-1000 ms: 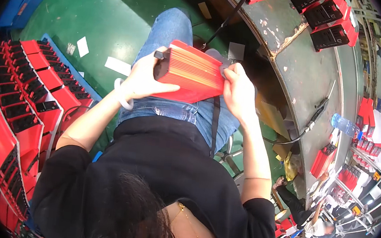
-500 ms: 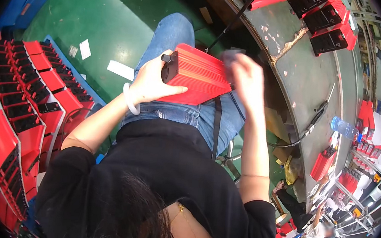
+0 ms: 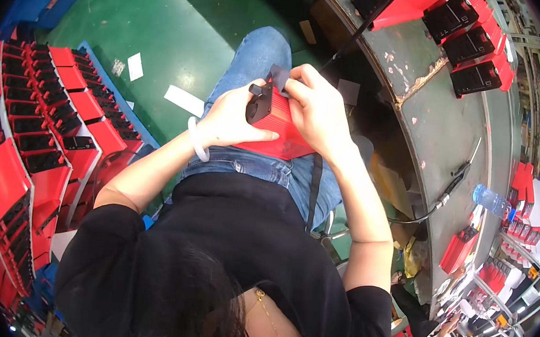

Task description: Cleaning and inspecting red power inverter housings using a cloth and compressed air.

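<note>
We are looking over a green floor [image 3: 164,48], with the bench [image 3: 447,120] curving along the right and rows of red and black units [image 3: 88,96] standing at the left. Across the lap, over the jeans [image 3: 255,56], we are noting one red case [image 3: 280,114], its black end plate [image 3: 261,108] facing left. We are recording the left hand [image 3: 230,119] as closed around that plate end, its thumb lying along the near side. We are finding the right hand [image 3: 318,108] above the case, its fingers pinching a dark cloth [image 3: 278,77] at the plate's upper edge, beside a small black knob [image 3: 256,90].

On position, we are observing the long axis running from the left hand rightward and slightly toward the body; the cloth is lying at the plate end, so both hands are working close together there. Against the frame half a second earlier, we are seeing the right hand and cloth shifted from the case's right end to its left, while the left hand is keeping its hold.
</note>
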A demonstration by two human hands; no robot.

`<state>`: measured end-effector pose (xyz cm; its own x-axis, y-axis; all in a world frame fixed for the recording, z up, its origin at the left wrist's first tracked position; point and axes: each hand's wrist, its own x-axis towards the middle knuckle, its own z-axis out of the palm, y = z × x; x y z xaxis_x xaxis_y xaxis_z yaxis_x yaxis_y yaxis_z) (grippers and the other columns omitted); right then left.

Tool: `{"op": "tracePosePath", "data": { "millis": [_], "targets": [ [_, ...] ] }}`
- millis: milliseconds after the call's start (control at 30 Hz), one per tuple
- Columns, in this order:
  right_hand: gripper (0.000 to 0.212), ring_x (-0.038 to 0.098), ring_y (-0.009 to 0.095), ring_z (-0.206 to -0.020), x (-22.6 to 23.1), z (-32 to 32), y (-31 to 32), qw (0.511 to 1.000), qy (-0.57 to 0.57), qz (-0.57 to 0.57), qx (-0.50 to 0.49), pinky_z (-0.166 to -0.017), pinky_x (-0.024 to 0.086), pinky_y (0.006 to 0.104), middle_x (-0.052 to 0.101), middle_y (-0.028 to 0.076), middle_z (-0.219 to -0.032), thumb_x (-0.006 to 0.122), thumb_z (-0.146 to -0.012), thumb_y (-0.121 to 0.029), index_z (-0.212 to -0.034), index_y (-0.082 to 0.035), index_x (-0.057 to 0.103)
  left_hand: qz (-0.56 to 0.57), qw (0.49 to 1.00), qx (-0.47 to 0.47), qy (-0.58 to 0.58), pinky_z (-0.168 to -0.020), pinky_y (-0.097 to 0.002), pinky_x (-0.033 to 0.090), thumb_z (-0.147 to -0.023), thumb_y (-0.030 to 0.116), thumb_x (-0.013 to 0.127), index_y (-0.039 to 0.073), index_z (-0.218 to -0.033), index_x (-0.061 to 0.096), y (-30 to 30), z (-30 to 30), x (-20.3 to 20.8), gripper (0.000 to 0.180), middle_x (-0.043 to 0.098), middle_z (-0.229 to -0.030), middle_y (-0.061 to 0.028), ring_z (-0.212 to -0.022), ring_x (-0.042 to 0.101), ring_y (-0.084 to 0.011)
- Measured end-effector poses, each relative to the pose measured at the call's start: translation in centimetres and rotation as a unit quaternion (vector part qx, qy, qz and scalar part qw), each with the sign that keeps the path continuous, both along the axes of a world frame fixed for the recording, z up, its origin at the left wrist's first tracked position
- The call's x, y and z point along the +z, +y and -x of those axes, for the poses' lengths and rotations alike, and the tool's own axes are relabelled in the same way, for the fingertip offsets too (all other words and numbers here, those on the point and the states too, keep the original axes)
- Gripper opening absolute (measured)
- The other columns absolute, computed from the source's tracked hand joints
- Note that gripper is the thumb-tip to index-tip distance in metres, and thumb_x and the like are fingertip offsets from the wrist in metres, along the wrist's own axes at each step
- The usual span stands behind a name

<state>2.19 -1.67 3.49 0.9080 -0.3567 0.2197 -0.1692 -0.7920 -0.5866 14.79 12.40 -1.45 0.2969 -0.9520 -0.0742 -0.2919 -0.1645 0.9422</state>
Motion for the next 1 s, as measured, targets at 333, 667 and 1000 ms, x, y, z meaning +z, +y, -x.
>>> {"op": "tracePosePath", "data": {
  "millis": [333, 667, 1000],
  "targets": [
    [0.031, 0.057, 0.028, -0.077, -3.0, 6.5, -5.2, 0.994, 0.056, 0.051, 0.078, -0.066, 0.047, 0.0368, 0.051, 0.009, -0.083, 0.062, -0.068, 0.001, -0.097, -0.009, 0.066, 0.009, 0.998, -0.016, 0.066, -0.094, -0.0325, 0.045, -0.064, 0.024, 0.084, 0.003, -0.125, 0.051, -0.1, -1.1, -1.0, 0.073, 0.061, -0.11, -0.0111, -0.102, 0.059, -0.0195],
    [0.02, 0.057, 0.03, -0.085, -2.3, 4.3, -2.7, 0.999, 0.02, 0.031, 0.037, -0.075, 0.047, 0.0387, 0.055, 0.011, -0.088, 0.058, -0.068, 0.003, -0.087, -0.001, 0.062, -0.03, 0.998, -0.043, 0.046, -0.092, -0.032, 0.044, -0.064, 0.024, 0.084, 0.004, -0.12, 0.052, -0.4, -1.3, -1.7, 0.068, 0.06, -0.104, -0.0087, -0.097, 0.057, -0.0185],
    [0.032, 0.057, 0.028, -0.081, -2.3, 1.3, -5.4, 0.973, -0.012, 0.156, 0.168, -0.068, 0.046, 0.0388, 0.056, 0.009, -0.089, 0.062, -0.072, -0.007, -0.103, -0.014, 0.066, -0.032, 0.99, -0.024, 0.133, -0.103, -0.0328, 0.039, -0.064, 0.02, 0.086, -0.004, -0.133, 0.041, -0.1, -2.4, -1.9, 0.086, 0.053, -0.126, -0.0141, -0.118, 0.05, -0.0206]
  ]
}}
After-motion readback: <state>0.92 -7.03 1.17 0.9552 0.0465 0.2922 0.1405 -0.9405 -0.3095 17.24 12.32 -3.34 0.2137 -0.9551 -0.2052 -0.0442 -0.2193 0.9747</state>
